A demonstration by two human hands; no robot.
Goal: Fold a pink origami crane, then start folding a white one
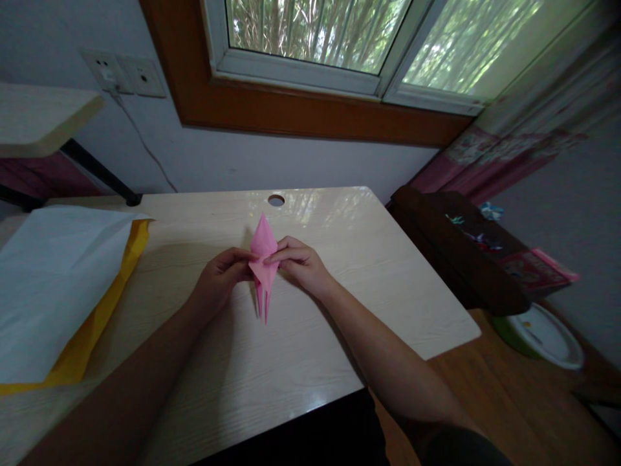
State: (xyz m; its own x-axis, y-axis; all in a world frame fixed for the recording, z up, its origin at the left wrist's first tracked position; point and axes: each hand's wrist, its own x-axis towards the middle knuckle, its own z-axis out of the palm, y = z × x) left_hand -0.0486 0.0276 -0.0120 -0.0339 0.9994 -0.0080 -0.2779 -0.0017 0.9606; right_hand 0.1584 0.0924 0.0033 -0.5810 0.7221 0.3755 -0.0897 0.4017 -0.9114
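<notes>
A pink folded paper shape, long and pointed at both ends, lies on the light wooden desk in the middle of the view. My left hand pinches its left side at the middle. My right hand pinches the right side, fingers pressed on a fold. The lower tip splits into two thin points near the desk surface.
A white sheet lies over yellow paper at the desk's left. A cable hole sits at the back edge. A dark wooden piece with small coloured items stands to the right, a white-and-green bowl on the floor beyond.
</notes>
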